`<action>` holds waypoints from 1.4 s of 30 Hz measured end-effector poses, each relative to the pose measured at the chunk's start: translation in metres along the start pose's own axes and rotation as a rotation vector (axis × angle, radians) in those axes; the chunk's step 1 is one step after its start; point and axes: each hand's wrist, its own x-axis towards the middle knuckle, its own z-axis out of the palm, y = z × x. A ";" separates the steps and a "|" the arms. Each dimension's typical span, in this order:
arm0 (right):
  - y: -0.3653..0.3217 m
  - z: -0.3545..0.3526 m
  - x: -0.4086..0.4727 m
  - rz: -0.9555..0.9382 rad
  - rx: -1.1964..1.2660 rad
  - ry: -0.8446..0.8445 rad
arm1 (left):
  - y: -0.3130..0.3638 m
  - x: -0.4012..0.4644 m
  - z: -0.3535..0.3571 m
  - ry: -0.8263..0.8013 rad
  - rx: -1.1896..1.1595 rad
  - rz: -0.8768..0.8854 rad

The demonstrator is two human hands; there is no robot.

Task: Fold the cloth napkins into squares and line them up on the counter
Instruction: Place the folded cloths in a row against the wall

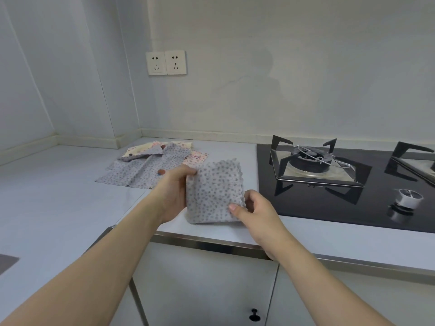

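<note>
A grey dotted napkin [215, 192], folded into a rough square, is held just above the white counter [58, 196] near its front edge. My left hand [173, 194] grips the napkin's left edge, thumb on top. At the lower right corner my right hand [253, 211] pinches the cloth between thumb and fingers. Behind, a loose pile of unfolded napkins [150, 165] lies on the counter: a large grey dotted one in front, cream and pink patterned ones partly under it.
A black glass gas hob [329, 203] with a burner grate [315, 161] and a knob [406, 198] lies to the right. Two wall sockets [166, 62] sit on the back wall. White cabinet doors with a black knob [254, 315] hang below the counter's metal edge.
</note>
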 end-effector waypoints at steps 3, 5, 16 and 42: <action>-0.002 -0.007 -0.004 -0.023 0.163 0.001 | 0.002 -0.001 0.011 0.066 0.398 -0.012; -0.004 -0.011 -0.006 0.000 0.277 0.004 | 0.003 -0.001 0.018 0.124 0.419 0.031; -0.051 -0.050 0.042 0.123 0.564 0.074 | 0.048 0.042 0.039 0.014 0.020 -0.089; -0.210 -0.403 0.015 0.487 0.644 0.682 | 0.171 0.108 0.438 -0.238 0.600 0.063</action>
